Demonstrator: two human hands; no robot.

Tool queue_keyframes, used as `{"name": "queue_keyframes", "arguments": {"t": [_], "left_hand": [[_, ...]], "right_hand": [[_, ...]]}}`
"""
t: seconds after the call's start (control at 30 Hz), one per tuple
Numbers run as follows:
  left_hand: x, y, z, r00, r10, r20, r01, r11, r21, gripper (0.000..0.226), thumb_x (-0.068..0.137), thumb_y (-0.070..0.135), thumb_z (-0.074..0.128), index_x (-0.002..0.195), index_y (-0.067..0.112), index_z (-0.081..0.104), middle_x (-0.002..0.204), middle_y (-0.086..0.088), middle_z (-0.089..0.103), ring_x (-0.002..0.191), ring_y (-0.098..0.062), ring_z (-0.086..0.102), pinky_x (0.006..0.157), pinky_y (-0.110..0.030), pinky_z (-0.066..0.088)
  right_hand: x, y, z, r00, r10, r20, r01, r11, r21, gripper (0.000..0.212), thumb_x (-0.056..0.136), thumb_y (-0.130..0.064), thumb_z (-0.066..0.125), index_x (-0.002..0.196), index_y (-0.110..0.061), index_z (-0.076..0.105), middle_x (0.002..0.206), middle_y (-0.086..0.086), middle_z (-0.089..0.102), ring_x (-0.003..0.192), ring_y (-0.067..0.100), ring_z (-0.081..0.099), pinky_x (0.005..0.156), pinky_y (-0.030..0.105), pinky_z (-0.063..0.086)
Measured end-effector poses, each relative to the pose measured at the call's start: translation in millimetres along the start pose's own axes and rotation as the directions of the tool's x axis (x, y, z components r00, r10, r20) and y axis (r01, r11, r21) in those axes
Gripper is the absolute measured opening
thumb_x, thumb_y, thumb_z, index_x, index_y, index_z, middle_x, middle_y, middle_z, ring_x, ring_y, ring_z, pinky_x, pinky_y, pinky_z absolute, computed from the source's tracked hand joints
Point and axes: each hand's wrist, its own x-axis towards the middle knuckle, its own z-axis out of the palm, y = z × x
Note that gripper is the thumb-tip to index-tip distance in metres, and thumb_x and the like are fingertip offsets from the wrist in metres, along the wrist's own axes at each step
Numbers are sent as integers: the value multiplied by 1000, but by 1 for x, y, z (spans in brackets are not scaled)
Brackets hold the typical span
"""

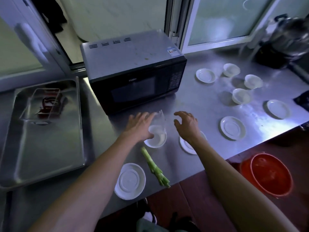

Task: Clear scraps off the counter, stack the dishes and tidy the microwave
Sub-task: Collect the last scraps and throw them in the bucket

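One word, "Haier", shows on the black microwave (133, 81) door. The left hand (139, 125) holds a blurry clear glass (158, 126), it seems, over a white bowl (155, 139). The right hand (186, 123) hovers with loose, spread fingers, holding nothing. A green stalk (154, 167) lies near the steel counter's (200, 97) front edge.

The left hand (139, 125) grips a clear glass (158, 125) tilted over a small white bowl (155, 141) on the steel desk (200, 104). Just to its right, the right hand (187, 123) hovers with fingers spread and loosely curled, above a white saucer (185, 146). Beyond both hands stands a black microwave (133, 76), door closed. Nearer than the left hand lie a green vegetable stalk (154, 168) and another saucer (130, 180). Far right of the right hand, more white dishes (232, 128) are scattered.
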Motion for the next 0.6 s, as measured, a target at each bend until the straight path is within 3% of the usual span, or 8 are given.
{"name": "queue_keyframes", "arguments": {"t": [0.33, 0.6], "left_hand": [[7, 163, 20, 979, 188, 75, -192, 980, 48, 96, 71, 54, 71, 152, 35, 22, 150, 4, 39, 134, -25, 36, 103, -47, 32], [-1, 324, 37, 929, 362, 80, -368, 926, 79, 97, 77, 69, 60, 155, 29, 19, 149, -1, 39, 134, -27, 37, 106, -49, 33]], "right_hand": [[-90, 135, -72, 982, 162, -99, -158, 986, 47, 33, 96, -22, 59, 128, -18, 63, 135, 0, 62, 124, 26, 54, 103, 42, 40], [-180, 257, -137, 941, 293, -169, -286, 956, 67, 34, 92, -21, 56, 125, -22, 65, 134, -1, 63, 123, 26, 53, 102, 46, 43]]}}
